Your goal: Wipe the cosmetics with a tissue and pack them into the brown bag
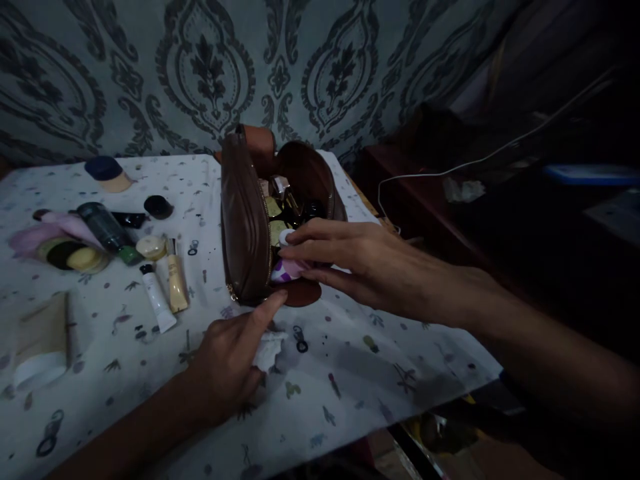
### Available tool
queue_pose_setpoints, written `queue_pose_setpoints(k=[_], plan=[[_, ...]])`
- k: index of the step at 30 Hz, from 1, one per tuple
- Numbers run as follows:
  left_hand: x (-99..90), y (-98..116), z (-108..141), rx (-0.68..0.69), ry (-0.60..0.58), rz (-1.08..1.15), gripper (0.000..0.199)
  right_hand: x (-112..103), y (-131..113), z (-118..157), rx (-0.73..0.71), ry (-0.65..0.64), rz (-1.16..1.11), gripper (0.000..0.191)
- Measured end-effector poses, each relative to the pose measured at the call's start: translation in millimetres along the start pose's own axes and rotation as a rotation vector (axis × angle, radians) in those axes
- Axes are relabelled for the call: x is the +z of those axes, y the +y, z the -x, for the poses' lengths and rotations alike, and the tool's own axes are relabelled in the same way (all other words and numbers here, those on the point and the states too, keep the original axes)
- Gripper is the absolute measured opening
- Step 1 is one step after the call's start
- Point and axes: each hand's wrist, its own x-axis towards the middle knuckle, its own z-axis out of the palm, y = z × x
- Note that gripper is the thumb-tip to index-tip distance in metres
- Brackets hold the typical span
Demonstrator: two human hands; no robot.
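Observation:
A brown cosmetic bag [245,227] stands unzipped on the table, with several small bottles and yellow-green items [274,207] inside. My right hand [357,257] reaches into its opening from the right, fingers around a white-and-purple container [286,269] with what looks like a white cap. My fingers partly hide that container. Close to the bag's front edge is my left hand [225,363], index finger stretched toward the bag and the other fingers curled. A crumpled white tissue [270,351] shows from under those curled fingers.
Left of the bag lie a white tube [158,300], a yellow tube [177,280], a cream jar [151,248], a dark green bottle [107,230], a black lid [157,207] and a beige tube [43,340]. A white cable [440,175] runs at the right.

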Motion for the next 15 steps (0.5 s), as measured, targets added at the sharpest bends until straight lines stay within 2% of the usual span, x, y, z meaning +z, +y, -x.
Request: queue_pose_setpoints(k=[6, 10, 13, 15], plan=[[3.3, -1.0, -0.2, 0.005, 0.008, -0.007, 0.093, 5.3, 2.8, 6.0, -0.02, 0.047, 0.164, 0.025], [-1.1, 2.3, -4.8, -0.005, 0.007, -0.004, 0.094, 8.6, 5.3, 7.6, -0.038, 0.1, 0.23, 0.025], [-17.0, 8.6, 3.1, -0.009, 0.041, 0.0, 0.082, 9.0, 1.3, 10.7, -0.027, 0.165, 0.231, 0.024], [-35.2, 15.5, 20.9, -0.043, 0.103, 0.006, 0.068, 10.0, -5.4, 16.0, -0.008, 0.263, 0.209, 0.022]])
